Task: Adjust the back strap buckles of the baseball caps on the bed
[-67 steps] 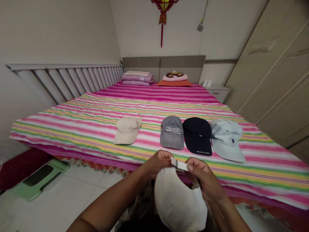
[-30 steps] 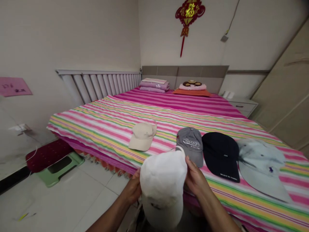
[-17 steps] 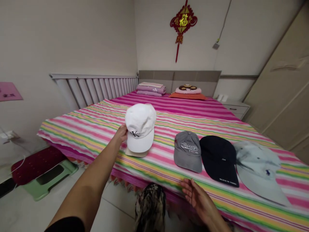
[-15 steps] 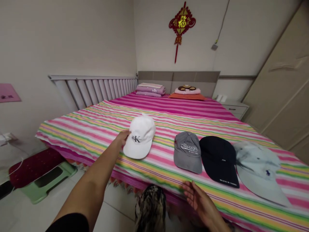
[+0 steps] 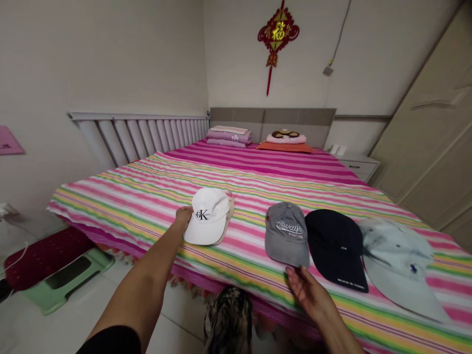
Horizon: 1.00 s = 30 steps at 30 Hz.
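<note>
A white baseball cap (image 5: 207,215) with dark "CK" lettering lies near the front of the bed, brim toward me. My left hand (image 5: 184,216) is closed on its left edge, the fingertips partly hidden. A beige rim shows along the cap's right side; I cannot tell what it belongs to. On the right, a grey cap (image 5: 286,233) with "Always" lettering rests on the striped cover. My right hand (image 5: 308,290) is palm-up at the grey brim's front edge, fingers apart; contact is unclear. Beside it are a black cap (image 5: 335,248) and a pale blue cap (image 5: 401,265).
The bed has a striped cover (image 5: 136,196). Folded bedding (image 5: 229,136) and an orange-and-pink pile (image 5: 285,142) lie by the headboard (image 5: 243,116). A green stool (image 5: 72,280) stands at lower left, a nightstand (image 5: 359,164) at right.
The white cap, with my left hand at it, has shifted left and slightly down, and a beige rim now shows beside it. My right hand has moved up to the grey brim.
</note>
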Each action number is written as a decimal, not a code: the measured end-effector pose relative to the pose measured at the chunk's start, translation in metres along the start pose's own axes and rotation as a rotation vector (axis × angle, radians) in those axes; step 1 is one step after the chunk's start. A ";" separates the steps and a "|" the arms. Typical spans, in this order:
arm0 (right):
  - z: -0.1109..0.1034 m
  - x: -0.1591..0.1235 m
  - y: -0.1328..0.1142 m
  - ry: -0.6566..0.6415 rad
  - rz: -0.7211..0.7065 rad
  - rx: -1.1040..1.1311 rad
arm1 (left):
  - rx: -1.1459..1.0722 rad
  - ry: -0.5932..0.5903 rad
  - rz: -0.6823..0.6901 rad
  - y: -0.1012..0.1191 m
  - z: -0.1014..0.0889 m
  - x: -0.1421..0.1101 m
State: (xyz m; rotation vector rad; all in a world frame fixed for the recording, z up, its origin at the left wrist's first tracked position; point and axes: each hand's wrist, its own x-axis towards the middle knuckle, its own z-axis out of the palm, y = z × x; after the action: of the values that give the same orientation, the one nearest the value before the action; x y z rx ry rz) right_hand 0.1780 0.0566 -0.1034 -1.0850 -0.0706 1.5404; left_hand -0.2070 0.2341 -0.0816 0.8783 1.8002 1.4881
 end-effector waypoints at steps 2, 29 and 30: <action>0.004 0.010 -0.003 -0.012 0.004 0.044 | 0.016 -0.041 -0.015 -0.005 0.001 -0.002; -0.054 -0.072 0.000 -0.795 -0.027 -0.698 | -0.779 -1.180 -0.220 0.050 0.061 -0.229; -0.053 -0.076 -0.005 -0.830 -0.022 -0.659 | -0.754 -1.203 -0.177 0.052 0.061 -0.236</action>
State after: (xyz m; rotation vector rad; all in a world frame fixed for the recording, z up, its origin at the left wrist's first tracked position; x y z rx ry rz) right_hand 0.2070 -0.0298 -0.0865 -0.8376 -1.2179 1.9093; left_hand -0.0168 0.0828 -0.0264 0.8614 0.3737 0.9809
